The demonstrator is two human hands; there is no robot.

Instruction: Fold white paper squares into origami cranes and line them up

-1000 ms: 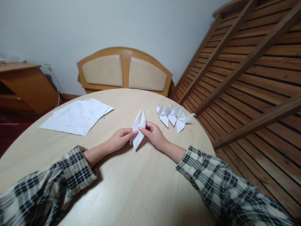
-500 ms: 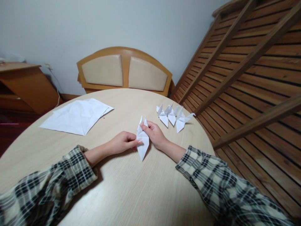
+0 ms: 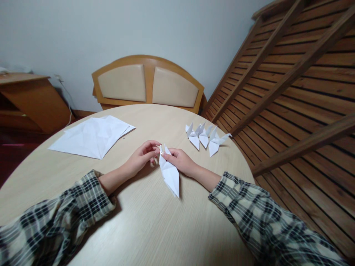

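A piece of white origami paper (image 3: 170, 175), folded into a narrow kite shape with two thin points at its far end, is held over the table in front of me. My right hand (image 3: 181, 161) grips its upper part from the right, thumb on top. At the left thin point, my left hand (image 3: 144, 157) has thumb and index finger closed around the tip, the other fingers curled. The paper's wide end points toward me, tilted a little right. Beyond my right hand stand several finished white paper cranes (image 3: 214, 142) in a row.
Several large white paper sheets (image 3: 91, 136) lie creased and overlapping at the table's left. The round wooden table (image 3: 144, 229) meets a padded headboard (image 3: 148, 83) at its far edge. A slatted wooden frame (image 3: 299, 92) leans at the right; a wooden cabinet (image 3: 30, 99) stands far left.
My left hand has moved from the paper's lower middle up to its left thin point. The paper has tilted, its lower end swinging right and toward me, while my right hand keeps hold.
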